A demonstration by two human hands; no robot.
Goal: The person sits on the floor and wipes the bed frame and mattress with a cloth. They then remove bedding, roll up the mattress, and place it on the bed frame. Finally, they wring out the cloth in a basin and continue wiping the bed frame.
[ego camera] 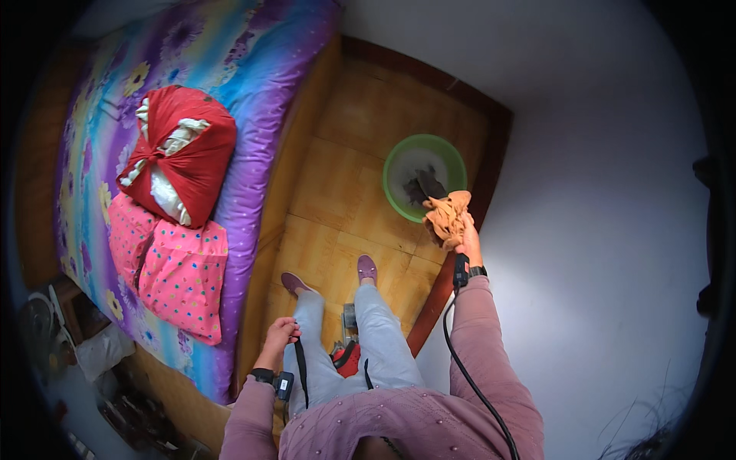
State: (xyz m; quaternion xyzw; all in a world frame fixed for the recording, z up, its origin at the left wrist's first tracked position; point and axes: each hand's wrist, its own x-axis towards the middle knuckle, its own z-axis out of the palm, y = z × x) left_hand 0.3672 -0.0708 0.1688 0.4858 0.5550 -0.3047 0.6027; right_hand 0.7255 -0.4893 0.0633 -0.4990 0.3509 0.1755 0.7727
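My right hand (472,244) grips a crumpled orange-brown cloth (447,219), held out near the wall side of a light-green plastic basin (387,187). The cloth overlaps the basin's near right rim in the view. Inside the basin, dark wet-looking fabric (430,183) lies in whitish, cloudy liquid or foam. Lower down, my left hand (280,338) is beside my left thigh with its fingers curled. A black strap (302,368) hangs by its fingertips; whether they pinch it is unclear.
To the left is a bed (267,138) with a flowered sheet. A knotted red cloth bundle (207,138) and a pink patterned cushion or bag (187,276) lie on it. A white wall (575,201) bounds the right. Between my legs is a red object (349,365). A cable (460,351) trails along my right arm.
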